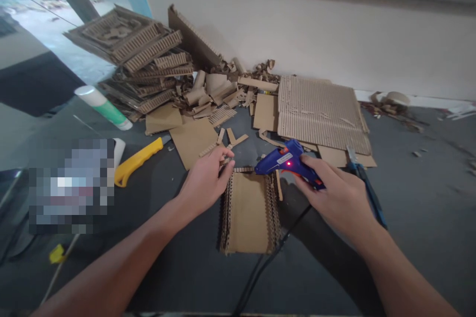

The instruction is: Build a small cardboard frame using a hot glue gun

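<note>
My right hand (336,198) is closed around a blue hot glue gun (288,161) with a red light on; its nozzle points left at the top edge of a small cardboard piece (248,213) with corrugated borders. My left hand (206,178) pinches a thin cardboard strip (227,160) at that piece's top left corner. The glue gun's black cord (267,257) runs down toward me across the dark table (427,198).
A stack of corrugated cardboard panels (137,54) and scraps lies at the back left, and a flat corrugated sheet (320,109) behind the glue gun. A yellow-handled knife (137,161), a green and white tube (102,106) and a blue-handled tool (366,185) lie nearby. A wall closes the back.
</note>
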`<state>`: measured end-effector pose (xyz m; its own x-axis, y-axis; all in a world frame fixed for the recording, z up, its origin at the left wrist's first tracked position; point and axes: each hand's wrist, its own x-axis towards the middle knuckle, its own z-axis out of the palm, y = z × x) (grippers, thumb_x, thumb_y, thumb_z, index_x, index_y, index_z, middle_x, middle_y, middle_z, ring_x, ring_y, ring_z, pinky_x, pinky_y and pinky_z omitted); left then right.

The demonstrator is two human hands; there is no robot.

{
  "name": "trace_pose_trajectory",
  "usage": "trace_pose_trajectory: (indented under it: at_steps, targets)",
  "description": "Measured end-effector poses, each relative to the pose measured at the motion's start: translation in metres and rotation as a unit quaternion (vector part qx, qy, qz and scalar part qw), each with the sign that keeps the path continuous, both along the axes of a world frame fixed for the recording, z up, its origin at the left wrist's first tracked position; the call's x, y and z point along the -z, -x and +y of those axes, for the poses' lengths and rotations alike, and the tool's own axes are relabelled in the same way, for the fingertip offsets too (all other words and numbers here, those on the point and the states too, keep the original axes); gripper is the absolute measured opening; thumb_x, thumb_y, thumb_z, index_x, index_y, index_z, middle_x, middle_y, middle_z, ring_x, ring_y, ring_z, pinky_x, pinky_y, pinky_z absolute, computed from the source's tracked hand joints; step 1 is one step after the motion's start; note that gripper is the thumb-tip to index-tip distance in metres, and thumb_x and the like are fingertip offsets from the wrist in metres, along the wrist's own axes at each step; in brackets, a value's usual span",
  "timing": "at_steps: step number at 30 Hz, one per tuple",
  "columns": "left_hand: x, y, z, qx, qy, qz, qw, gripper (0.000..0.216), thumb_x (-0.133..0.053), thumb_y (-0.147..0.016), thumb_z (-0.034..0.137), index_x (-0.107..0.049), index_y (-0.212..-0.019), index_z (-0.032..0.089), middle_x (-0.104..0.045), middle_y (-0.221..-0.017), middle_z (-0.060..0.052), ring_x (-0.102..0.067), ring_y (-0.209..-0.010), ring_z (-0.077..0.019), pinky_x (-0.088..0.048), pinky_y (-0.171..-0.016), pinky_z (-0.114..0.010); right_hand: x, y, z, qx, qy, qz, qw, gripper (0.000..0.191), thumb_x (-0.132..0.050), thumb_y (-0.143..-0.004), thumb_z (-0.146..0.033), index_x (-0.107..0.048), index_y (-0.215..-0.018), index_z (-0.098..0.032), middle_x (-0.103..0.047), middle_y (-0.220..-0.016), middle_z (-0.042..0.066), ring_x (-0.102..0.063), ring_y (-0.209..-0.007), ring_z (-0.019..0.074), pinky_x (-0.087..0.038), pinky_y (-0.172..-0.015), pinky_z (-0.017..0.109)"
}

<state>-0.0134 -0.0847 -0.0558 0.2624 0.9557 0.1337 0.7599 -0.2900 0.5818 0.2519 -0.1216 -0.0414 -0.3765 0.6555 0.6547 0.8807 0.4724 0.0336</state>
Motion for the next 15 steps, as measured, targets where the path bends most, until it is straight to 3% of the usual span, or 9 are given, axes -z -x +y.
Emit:
trace_pose_trajectory:
  at_steps: [15]
  targets:
    - [0.0, 0.0, -0.001, 0.005, 0.008, -0.001, 1.0, 0.015, -0.046, -0.095, 0.03, -0.055, -0.103, 0.019, -0.048, -0.067, 0.002, -0.05, -0.06, -0.0156, -0.033, -0.057, -0.027, -0.005, -0.016, -0.002, 0.012, -0.009, -0.032, 0.999, 0.022, -0.058, -0.089, -0.024, -0.064, -0.11, -0.019, -0.075, -0.09, 0.006, -0.07, -0.071, 0.0173, -0.049, -0.059, 0.025]
